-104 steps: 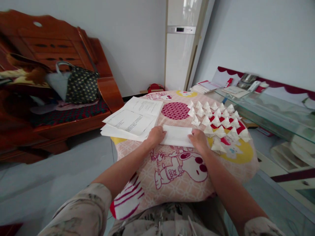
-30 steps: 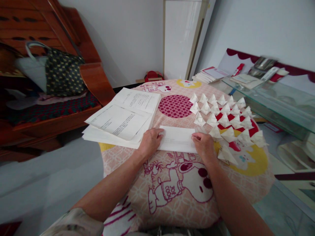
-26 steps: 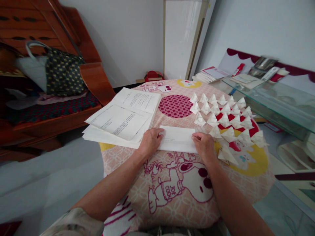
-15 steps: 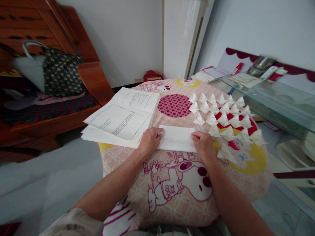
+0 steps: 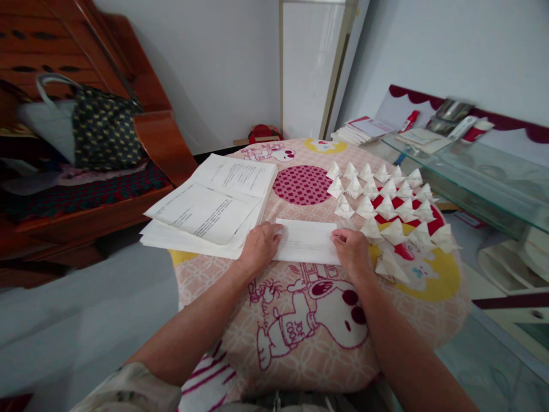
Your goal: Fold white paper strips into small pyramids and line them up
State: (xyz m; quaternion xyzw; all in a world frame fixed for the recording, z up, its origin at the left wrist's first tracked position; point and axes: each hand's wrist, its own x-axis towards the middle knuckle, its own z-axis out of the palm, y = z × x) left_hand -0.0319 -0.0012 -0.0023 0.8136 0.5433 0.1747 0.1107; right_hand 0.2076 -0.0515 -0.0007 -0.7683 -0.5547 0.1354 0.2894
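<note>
A white folded sheet of paper (image 5: 306, 241) lies lengthwise on the patterned tablecloth (image 5: 300, 320), faint print showing through it. My left hand (image 5: 261, 245) grips its left end, thumb and fingers closed on the edge. At the right end my right hand (image 5: 350, 247) pinches the paper with curled fingers. Left of the sheet rests a stack of printed pages (image 5: 214, 200), its top leaves spread open. To the right stand several rows of small folded paper shapes (image 5: 386, 206) with pointed tips; one paper shape (image 5: 391, 267) sits close beside my right hand.
A glass shelf (image 5: 472, 166) at the right holds metal bowls (image 5: 453, 110), a red tube (image 5: 409, 121) and papers. More stacked paper (image 5: 364, 130) lies at the table's far edge. On the left, a wooden bench (image 5: 156, 140) carries a dark patterned bag (image 5: 105, 129).
The view has shifted very slightly. Both hands keep their hold on the sheet's ends, and nothing else has visibly moved.
</note>
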